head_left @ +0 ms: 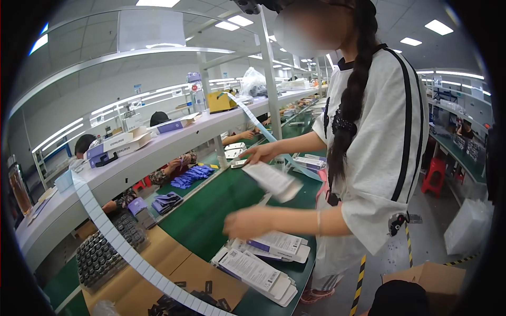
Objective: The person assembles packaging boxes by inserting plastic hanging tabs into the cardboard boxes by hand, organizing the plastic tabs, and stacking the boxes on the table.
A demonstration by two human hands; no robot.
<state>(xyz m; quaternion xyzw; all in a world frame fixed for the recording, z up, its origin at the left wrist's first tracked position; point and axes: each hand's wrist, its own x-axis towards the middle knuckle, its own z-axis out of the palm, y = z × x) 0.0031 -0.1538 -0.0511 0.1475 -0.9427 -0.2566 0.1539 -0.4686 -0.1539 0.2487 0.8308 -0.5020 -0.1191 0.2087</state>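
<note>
My own hands are out of view, so I cannot tell whether their fingers grip anything or which is nearer. Leftmost I see a clear, ridged plastic tray of dark pieces, then a pale, glossy label strip curving over a matte brown cardboard sheet. Small black oblong pieces lie scattered on it. Across the smooth green surface, a co-worker's nearer hand is blurred, its fingers curled; I cannot tell if they grasp anything. Just below it lie white-and-purple thin card cartons, flaps toward the right, the front one's long axis slanting from upper left to lower right. The co-worker's farther hand seems to pinch a blurred white card carton, which slants down and right from those fingers.
</note>
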